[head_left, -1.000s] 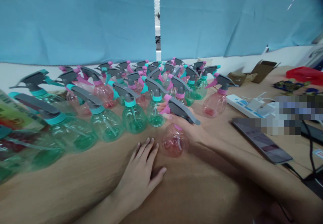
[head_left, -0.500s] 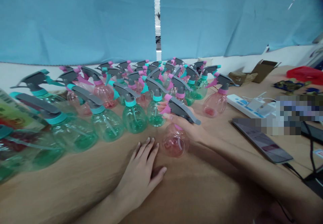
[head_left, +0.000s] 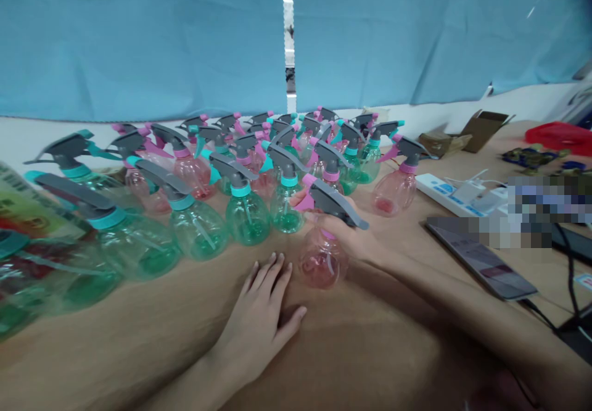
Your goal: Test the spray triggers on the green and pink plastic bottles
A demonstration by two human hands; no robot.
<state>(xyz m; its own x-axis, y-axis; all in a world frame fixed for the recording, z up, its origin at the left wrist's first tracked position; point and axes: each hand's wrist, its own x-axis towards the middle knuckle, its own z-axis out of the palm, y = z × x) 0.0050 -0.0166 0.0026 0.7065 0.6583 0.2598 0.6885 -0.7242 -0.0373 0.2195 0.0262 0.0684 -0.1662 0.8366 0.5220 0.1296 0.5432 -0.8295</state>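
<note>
My right hand (head_left: 345, 235) is wrapped round the neck of a pink spray bottle (head_left: 322, 266), just under its grey head and pink trigger. The bottle stands upright on the brown table (head_left: 370, 361). Flat on the tabletop to its left lies my left hand (head_left: 259, 321), fingers apart and holding nothing. Just beyond the hands stand several green spray bottles, among them one with a teal collar (head_left: 247, 220) and a smaller-looking one (head_left: 287, 207) right behind the pink bottle. Part of the right hand's fingers is hidden by the trigger head.
Many more pink and green spray bottles crowd the back and left. Another pink spray bottle (head_left: 395, 182) stands to the right. A white power strip (head_left: 444, 192), a phone (head_left: 481, 260) with a cable, an open cardboard box (head_left: 483, 130) and a red item (head_left: 562, 136) lie on the right.
Almost nothing differs. My right hand stays on the pink spray bottle, and my left hand keeps its place on the table; the view has shifted very slightly.
</note>
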